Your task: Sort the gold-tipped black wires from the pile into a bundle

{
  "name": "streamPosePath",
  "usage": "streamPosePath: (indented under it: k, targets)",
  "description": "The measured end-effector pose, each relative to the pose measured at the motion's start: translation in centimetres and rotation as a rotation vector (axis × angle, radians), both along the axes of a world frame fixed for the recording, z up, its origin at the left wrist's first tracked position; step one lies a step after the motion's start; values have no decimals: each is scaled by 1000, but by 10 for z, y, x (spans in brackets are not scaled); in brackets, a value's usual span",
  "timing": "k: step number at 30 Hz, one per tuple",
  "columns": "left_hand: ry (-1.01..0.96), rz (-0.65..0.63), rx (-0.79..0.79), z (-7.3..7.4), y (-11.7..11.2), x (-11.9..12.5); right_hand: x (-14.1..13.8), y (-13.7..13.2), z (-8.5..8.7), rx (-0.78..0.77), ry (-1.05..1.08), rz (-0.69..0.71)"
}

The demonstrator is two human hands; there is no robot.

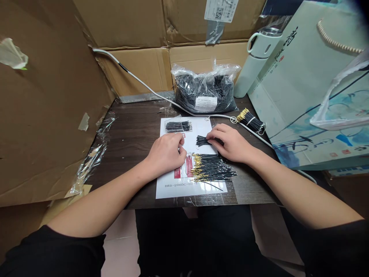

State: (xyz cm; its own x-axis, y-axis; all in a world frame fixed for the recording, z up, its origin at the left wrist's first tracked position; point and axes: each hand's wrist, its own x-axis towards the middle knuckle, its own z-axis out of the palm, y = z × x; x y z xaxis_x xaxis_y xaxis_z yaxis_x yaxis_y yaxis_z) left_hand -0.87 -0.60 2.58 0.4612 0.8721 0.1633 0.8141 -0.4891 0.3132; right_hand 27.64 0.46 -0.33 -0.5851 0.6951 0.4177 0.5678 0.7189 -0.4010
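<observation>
My left hand [168,152] is closed over the left side of a printed white sheet [162,188], thumb pressed toward the curled fingers; what it holds, if anything, is hidden. To its right, the fingertips of my right hand [229,143] close on the right end of a small pile of short black wires [202,141]. Just below lies a wide row of black wires with gold terminals [211,168], gold ends facing left. Above my left hand a small clear bag of black wires [178,126] rests on the sheet.
A large clear bag of black pieces [205,90] stands against the cardboard wall [135,71]. A white cable [147,87] crosses the desk. To the right are a tied bundle of gold-ended wires [251,120], a pale green bottle [255,63] and a paper bag [311,92].
</observation>
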Motion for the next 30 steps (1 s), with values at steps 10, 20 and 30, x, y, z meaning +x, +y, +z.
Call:
streamPosePath:
  k: [10,20,30]
  targets:
    - [139,2,-77,10,7,-5,-5,-18,22,-96,-25,57]
    - [75,-124,-41,4,5,-4,-10,-26,23,-242,-133,196]
    - [14,-182,28,-3,4,-4,-13,-28,22,-255,-115,179]
